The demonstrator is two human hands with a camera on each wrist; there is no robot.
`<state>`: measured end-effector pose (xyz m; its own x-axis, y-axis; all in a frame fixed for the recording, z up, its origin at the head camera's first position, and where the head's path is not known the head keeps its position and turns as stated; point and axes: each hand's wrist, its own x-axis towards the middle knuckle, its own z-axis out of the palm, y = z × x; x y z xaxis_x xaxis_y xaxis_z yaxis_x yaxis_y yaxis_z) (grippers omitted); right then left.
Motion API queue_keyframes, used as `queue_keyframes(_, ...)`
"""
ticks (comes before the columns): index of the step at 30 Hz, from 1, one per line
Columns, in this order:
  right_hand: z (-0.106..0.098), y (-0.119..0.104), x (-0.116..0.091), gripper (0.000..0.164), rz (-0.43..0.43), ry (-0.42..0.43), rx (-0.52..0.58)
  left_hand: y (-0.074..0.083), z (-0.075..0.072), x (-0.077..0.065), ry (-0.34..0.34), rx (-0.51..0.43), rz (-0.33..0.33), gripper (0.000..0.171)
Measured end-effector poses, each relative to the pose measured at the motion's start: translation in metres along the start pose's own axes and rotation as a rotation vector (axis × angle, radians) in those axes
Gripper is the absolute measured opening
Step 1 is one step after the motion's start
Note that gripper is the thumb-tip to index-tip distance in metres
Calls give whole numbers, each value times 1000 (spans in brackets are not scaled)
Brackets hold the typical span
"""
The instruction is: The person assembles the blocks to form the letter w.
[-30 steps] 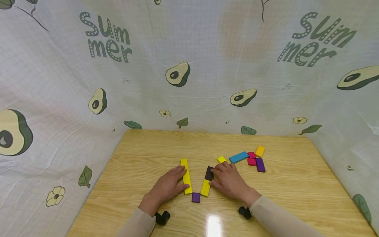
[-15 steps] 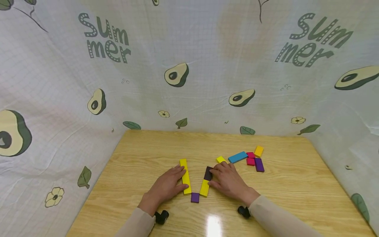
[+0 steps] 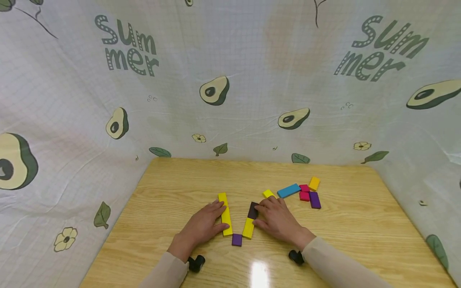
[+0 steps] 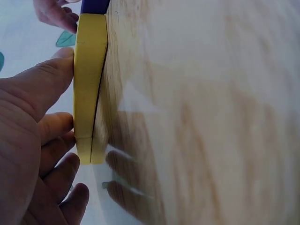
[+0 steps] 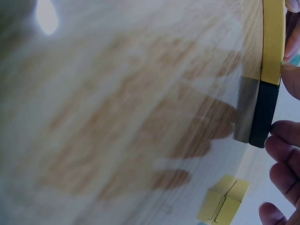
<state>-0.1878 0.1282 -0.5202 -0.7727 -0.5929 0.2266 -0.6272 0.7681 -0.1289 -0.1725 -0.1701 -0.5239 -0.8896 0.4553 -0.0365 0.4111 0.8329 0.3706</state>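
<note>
Two flat yellow blocks (image 3: 226, 219) lie end to end in a row on the wooden table. My left hand (image 3: 202, 225) rests along their left side, thumb and fingertips touching their top face; the left wrist view shows the thumb (image 4: 56, 77) on the longer yellow piece. Opposite, a black block (image 3: 253, 210) and a yellow block (image 3: 248, 229) form a second, slanted row. My right hand (image 3: 280, 221) touches it from the right, index fingertip at the black block, thumb at the yellow one. A small purple square block (image 3: 237, 240) sits between the rows' near ends.
Beyond my right hand lies another yellow piece (image 3: 268, 193), partly hidden by the fingers. Farther right are a blue block (image 3: 289, 191), two red squares (image 3: 304, 196), a purple block (image 3: 315, 200) and an orange block (image 3: 314, 183). A printed curtain (image 3: 245, 132) encloses the table.
The head view has shifted very slightly. Both hands and all the blocks keep their places.
</note>
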Motion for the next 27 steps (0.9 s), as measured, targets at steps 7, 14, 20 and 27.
queue_keyframes(7,0,1,0,47,-3,9,6,-1,0,1,-4,-6,-3,68)
queue_keyframes(14,-1,1,0,47,-4,14,12,-1,0,1,8,-14,18,64)
queue_keyframes(20,0,1,-1,47,-4,17,3,4,0,4,72,25,74,56)
queue_keyframes(27,1,2,-1,48,1,11,5,26,-5,16,74,66,133,47)
